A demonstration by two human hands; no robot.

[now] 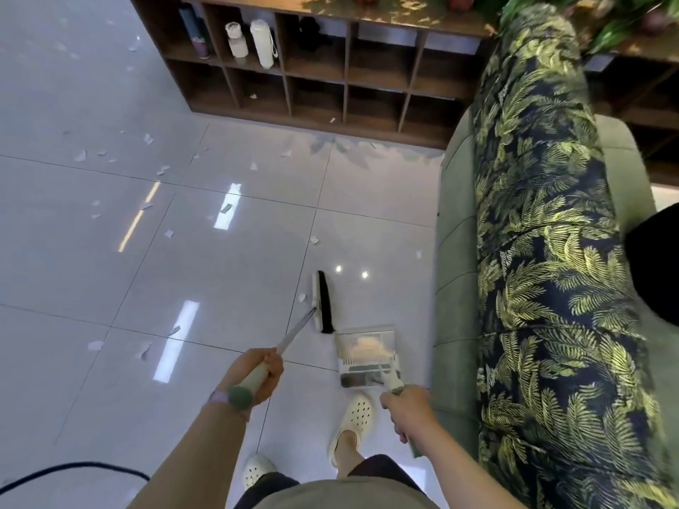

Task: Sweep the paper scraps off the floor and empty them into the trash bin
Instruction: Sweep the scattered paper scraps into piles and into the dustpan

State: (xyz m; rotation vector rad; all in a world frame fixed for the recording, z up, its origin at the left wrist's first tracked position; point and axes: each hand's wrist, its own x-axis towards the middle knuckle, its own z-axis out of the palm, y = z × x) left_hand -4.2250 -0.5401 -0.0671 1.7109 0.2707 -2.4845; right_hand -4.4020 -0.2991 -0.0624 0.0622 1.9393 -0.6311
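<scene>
My left hand point(257, 372) grips the pale green handle of a broom whose black-bristled head point(322, 302) rests on the glossy tile floor. My right hand point(408, 409) grips the handle of a metal dustpan point(363, 356) that sits on the floor just right of the broom head, with some light scraps inside. Several white paper scraps point(147, 139) lie scattered over the tiles to the left and ahead, one point(301, 297) right beside the broom head. No trash bin is in view.
A green sofa point(455, 273) with a leaf-patterned cover point(543, 251) runs along the right. A brown cubby shelf point(330, 79) with bottles stands ahead. A black cable point(73, 468) lies at the lower left. My feet in white clogs point(354, 416) stand behind the dustpan.
</scene>
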